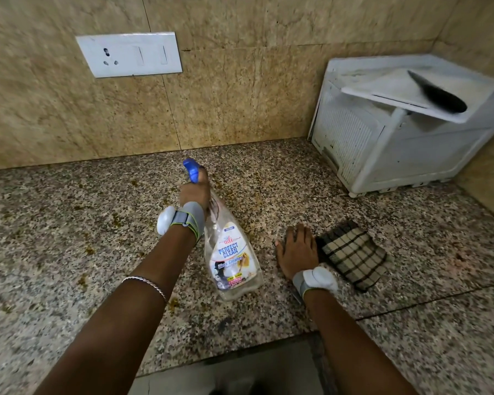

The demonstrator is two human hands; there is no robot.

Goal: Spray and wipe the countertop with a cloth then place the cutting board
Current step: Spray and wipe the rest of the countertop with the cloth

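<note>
The left hand (196, 192) grips the neck of a clear spray bottle (231, 258), fingers curled round it just below the blue trigger head, whose nozzle points away toward the tiled wall (240, 95). The bottle is tilted, its base leaning back toward the person; whether the base touches the speckled stone bench (69, 229) cannot be told. The right hand (297, 249) lies flat on the bench with straight fingers, holding nothing, just beside the left edge of a folded checked cloth (354, 255) that rests on the bench. Yellowish-brown stains (82, 280) dot the bench to the left of the bottle. In the far right corner stands a white plastic rack (382, 143), and the white cutting board (397, 92) lies on top of it, with a black-handled knife (437, 94) on the board. A white socket plate (129, 54) is set in the wall at upper left. Both wrists wear grey bands with white pods.
</note>
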